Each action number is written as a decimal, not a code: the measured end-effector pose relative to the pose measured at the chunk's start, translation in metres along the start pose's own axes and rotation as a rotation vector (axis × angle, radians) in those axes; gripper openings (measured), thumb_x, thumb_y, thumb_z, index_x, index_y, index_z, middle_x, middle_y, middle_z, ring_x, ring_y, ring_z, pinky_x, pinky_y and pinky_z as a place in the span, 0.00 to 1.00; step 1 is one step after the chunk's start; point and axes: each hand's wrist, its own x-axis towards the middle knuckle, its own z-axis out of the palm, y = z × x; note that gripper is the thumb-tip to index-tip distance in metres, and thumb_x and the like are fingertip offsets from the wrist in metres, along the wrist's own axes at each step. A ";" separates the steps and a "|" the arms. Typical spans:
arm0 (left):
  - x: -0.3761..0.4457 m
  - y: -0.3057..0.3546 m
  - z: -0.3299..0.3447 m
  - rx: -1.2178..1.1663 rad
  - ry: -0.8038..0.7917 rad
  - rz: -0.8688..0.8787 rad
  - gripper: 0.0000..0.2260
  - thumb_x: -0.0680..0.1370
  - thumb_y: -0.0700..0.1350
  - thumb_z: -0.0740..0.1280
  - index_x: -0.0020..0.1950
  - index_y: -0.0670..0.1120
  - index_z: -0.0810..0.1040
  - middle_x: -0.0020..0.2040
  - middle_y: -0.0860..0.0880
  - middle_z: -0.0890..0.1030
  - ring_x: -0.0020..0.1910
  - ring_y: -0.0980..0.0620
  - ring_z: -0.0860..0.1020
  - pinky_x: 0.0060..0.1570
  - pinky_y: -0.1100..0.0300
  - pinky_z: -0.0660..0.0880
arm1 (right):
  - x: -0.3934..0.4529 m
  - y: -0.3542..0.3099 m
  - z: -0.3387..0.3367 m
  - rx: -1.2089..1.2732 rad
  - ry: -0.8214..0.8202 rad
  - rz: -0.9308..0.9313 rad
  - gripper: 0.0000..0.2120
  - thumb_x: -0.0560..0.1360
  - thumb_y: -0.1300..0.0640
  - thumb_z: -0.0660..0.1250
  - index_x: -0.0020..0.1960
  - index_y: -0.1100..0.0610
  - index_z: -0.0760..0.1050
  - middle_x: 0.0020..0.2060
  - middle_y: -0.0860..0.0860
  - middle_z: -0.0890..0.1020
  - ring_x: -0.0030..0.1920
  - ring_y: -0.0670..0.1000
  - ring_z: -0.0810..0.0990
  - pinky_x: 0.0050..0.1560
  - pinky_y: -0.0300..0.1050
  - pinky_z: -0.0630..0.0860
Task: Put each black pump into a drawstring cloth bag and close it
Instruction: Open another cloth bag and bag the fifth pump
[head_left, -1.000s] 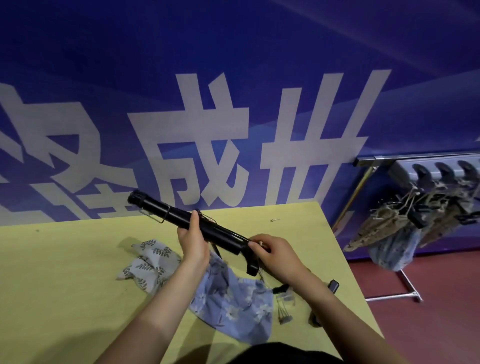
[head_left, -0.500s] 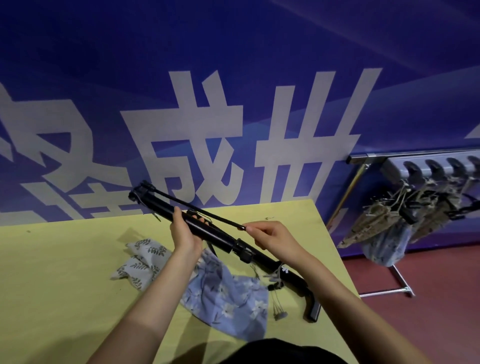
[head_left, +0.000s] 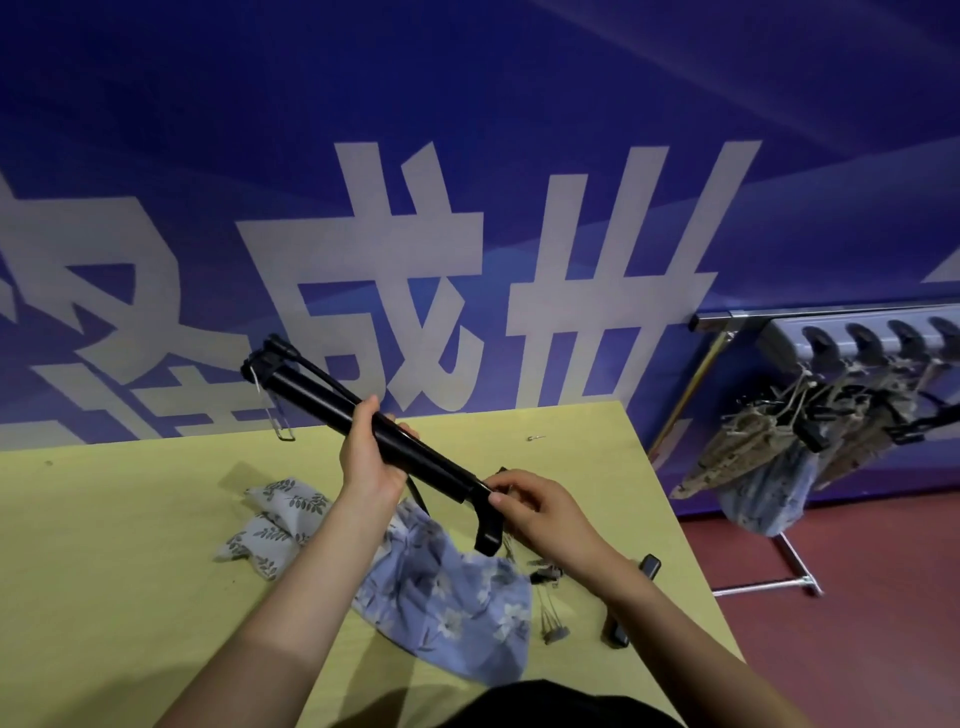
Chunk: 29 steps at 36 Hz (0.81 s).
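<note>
You had one view only — the head camera you wore, looking forward and down from above your own forearms. It faced the blue wall (head_left: 467, 156) with its large white characters, and the wide lens bowed the yellow counter (head_left: 104, 545) across the lower frame. Your left hand (head_left: 369, 462) and right hand (head_left: 540, 512) sat close, near the middle — the clothes rack (head_left: 831, 374) stood farther off at the right edge.

pump (head_left: 415, 453): black | table (head_left: 104, 545): yellow | front bag (head_left: 452, 597): blue, white flowers | rear bag (head_left: 275, 525): grey, dark leaves
</note>
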 end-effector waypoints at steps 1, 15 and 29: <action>0.000 0.000 0.001 0.005 -0.006 0.003 0.08 0.74 0.45 0.70 0.42 0.46 0.71 0.33 0.50 0.72 0.28 0.52 0.73 0.33 0.59 0.74 | 0.001 0.001 0.000 -0.010 0.013 0.006 0.05 0.79 0.56 0.65 0.50 0.50 0.79 0.29 0.44 0.71 0.30 0.46 0.69 0.35 0.39 0.66; -0.008 0.007 0.015 0.035 -0.048 0.077 0.08 0.74 0.46 0.71 0.41 0.47 0.73 0.33 0.51 0.73 0.30 0.52 0.72 0.39 0.58 0.72 | 0.001 -0.007 0.000 0.077 0.016 -0.037 0.12 0.81 0.62 0.60 0.58 0.56 0.81 0.46 0.40 0.84 0.46 0.38 0.80 0.46 0.28 0.71; -0.013 0.007 0.016 0.030 -0.082 0.043 0.08 0.75 0.44 0.68 0.39 0.46 0.70 0.31 0.51 0.70 0.28 0.53 0.71 0.34 0.60 0.71 | 0.000 0.006 0.007 0.048 -0.011 0.094 0.13 0.80 0.53 0.63 0.64 0.48 0.72 0.29 0.43 0.70 0.32 0.43 0.69 0.38 0.37 0.65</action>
